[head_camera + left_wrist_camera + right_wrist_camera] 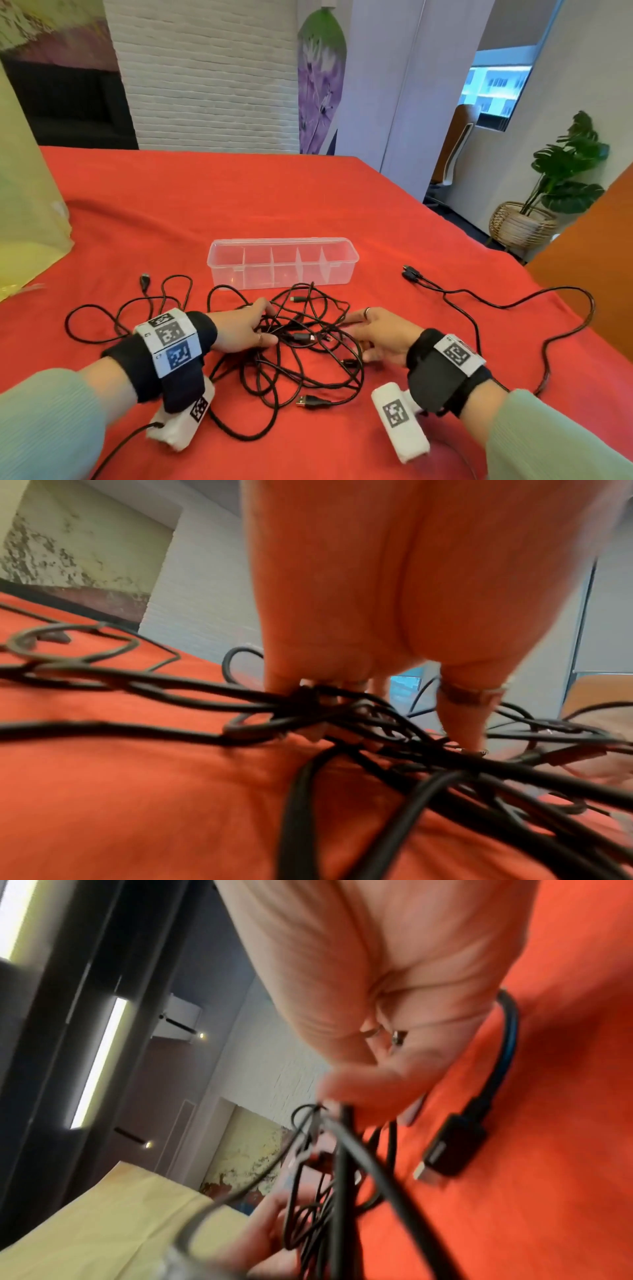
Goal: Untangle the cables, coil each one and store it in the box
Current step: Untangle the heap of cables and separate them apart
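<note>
Both forearms reach forward, palms down, over the red worktop (pixel 205 212). The left hand (pixel 245 327) has its fingers (pixel 459 718) curled down into the cables (pixel 301 346), gripping strands. The right hand (pixel 380 337) pinches strands at the tangle's right edge. The box (pixel 282 263) sits just beyond the tangle.

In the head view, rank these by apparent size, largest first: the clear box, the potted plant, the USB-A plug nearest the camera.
1. Clear box
2. Potted plant, farther off, so true size is unsure
3. USB-A plug
</note>
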